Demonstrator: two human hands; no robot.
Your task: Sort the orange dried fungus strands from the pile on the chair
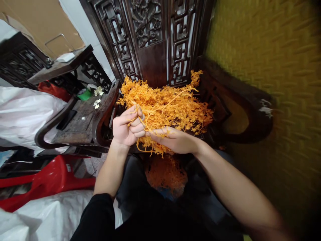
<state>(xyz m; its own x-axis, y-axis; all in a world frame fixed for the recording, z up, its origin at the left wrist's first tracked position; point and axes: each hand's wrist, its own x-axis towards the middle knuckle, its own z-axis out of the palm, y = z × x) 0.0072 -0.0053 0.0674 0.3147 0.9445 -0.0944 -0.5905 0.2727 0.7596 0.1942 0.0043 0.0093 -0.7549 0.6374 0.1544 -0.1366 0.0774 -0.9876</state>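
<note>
So the biggest thing we've got is the yellowish textured surface [276, 67] filling the right side of the frame. Next is the carved dark wooden chair [154, 65], its back at top centre, then a white sack [30, 113] at the left edge and another wooden seat [80, 125] left of centre. Our heap of orange branching stuff [173, 112] (super tangled, honestly) sits mid-frame on the chair. There's a red plastic stool [56, 174] at lower left, and a darker orange tangle [167, 174] between our legs at lower centre. Our right hand [177, 140] is at the heap's lower edge, fingers stretched out among sprigs; we can't tell if it's gripping any. Our left hand [130, 125] is at the heap's lower left, fingers curled in tight around thin orange strands [141, 122]. Smaller bits: a green item [85, 94] and pale scraps [97, 103] on that left seat.
</note>
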